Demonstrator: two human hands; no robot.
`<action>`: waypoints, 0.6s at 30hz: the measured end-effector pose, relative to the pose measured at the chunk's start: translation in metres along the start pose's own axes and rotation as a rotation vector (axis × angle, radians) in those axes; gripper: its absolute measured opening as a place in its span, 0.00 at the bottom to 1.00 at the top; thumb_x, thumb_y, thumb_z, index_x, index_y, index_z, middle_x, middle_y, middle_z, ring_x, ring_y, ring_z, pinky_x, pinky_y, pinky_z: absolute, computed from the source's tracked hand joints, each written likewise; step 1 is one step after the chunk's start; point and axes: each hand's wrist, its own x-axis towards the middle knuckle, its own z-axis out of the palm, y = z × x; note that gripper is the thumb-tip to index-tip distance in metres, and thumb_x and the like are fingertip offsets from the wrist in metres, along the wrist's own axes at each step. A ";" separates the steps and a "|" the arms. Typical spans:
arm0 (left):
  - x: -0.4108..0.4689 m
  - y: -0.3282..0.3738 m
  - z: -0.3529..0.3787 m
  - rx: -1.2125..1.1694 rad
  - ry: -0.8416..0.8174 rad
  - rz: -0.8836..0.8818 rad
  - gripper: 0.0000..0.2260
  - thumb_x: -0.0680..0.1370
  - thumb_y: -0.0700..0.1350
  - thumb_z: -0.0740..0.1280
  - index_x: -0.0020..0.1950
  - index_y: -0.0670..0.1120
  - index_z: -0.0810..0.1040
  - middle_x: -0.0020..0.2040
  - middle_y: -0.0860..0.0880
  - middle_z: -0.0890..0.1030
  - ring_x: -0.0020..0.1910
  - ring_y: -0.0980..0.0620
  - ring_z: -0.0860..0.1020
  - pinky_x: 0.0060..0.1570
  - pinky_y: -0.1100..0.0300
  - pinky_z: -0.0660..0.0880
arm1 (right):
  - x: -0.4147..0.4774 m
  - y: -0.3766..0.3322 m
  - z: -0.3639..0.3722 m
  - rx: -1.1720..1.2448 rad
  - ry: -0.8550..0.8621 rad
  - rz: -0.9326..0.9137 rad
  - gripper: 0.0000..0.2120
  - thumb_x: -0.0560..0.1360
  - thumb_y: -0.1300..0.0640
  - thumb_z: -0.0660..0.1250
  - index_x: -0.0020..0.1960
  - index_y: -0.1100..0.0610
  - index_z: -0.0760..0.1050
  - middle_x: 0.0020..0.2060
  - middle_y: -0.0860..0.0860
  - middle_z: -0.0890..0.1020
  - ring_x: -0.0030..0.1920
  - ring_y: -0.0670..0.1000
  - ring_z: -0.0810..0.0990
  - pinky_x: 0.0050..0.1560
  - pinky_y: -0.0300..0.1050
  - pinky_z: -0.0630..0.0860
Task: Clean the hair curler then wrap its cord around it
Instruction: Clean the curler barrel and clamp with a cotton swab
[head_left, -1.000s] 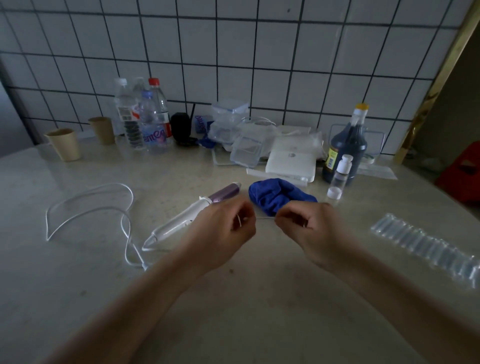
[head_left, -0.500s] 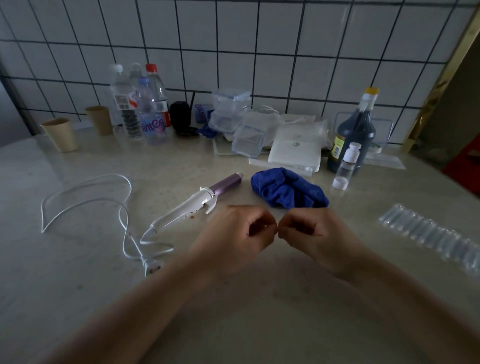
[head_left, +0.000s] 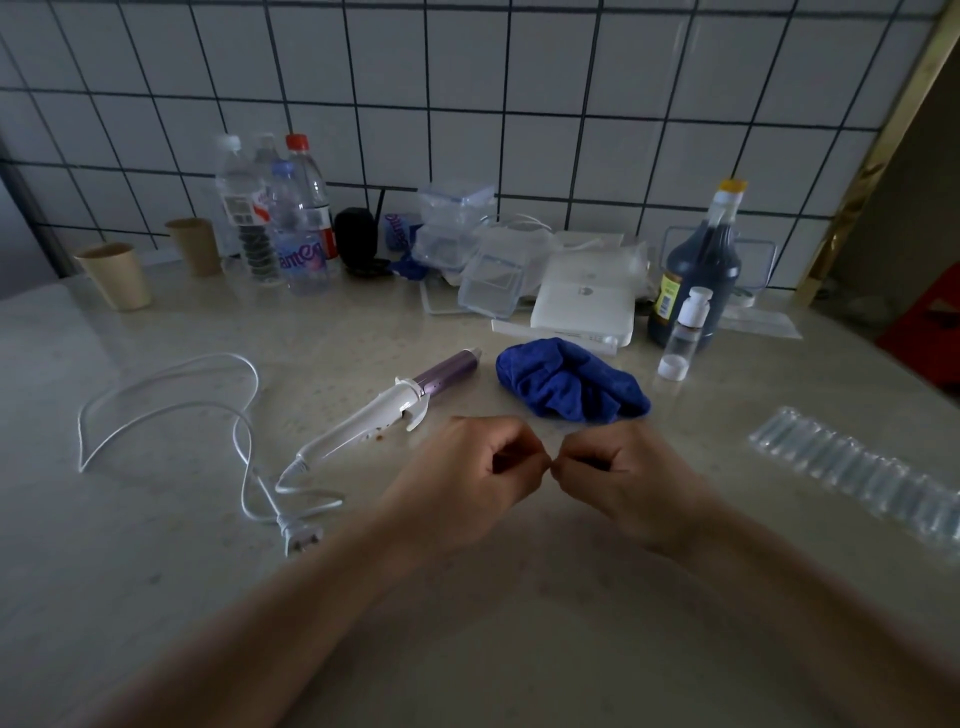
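The hair curler (head_left: 387, 413) lies flat on the table (head_left: 467, 649), just in front of the hands and a bit to the left. Its purple end points at the blue cloth (head_left: 569, 387), which sits just beside it. The cord (head_left: 171, 410) runs off to the left in loose loops, and the plug (head_left: 300, 538) rests near the left arm.

The curler looks light and hard, like smooth plastic, so it may slip a little. I think the white handle is the best place to hold it, because it is thick and easy to wrap fingers around. There are small brown spots on the white part that look like dirt. The cord looks soft and bendy, so it should wind easily, but it may spring back.

The left hand (head_left: 467, 483) and the right hand (head_left: 628, 478) are both curled almost closed, and their fingertips meet in the middle. They may pinch something tiny, but I cannot tell what. Neither hand touches the curler or the cloth
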 end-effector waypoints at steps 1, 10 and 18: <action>0.000 0.000 0.000 0.000 0.006 -0.005 0.03 0.77 0.52 0.70 0.46 0.55 0.82 0.40 0.60 0.85 0.39 0.62 0.83 0.41 0.57 0.80 | 0.000 0.000 0.001 -0.005 0.000 -0.005 0.13 0.72 0.42 0.64 0.29 0.42 0.75 0.24 0.41 0.73 0.26 0.40 0.70 0.29 0.34 0.68; -0.001 0.005 -0.002 -0.025 -0.021 0.016 0.01 0.78 0.50 0.72 0.47 0.56 0.82 0.41 0.61 0.85 0.39 0.62 0.83 0.41 0.58 0.81 | 0.000 0.004 -0.001 0.082 -0.036 0.023 0.14 0.70 0.40 0.65 0.31 0.47 0.75 0.25 0.42 0.72 0.28 0.40 0.68 0.32 0.35 0.68; -0.001 0.002 -0.001 -0.020 -0.048 0.022 0.08 0.78 0.47 0.74 0.42 0.59 0.80 0.38 0.65 0.84 0.38 0.66 0.82 0.36 0.71 0.74 | 0.001 0.006 -0.003 0.054 -0.062 0.036 0.16 0.78 0.52 0.71 0.31 0.44 0.78 0.25 0.42 0.74 0.27 0.40 0.70 0.31 0.35 0.68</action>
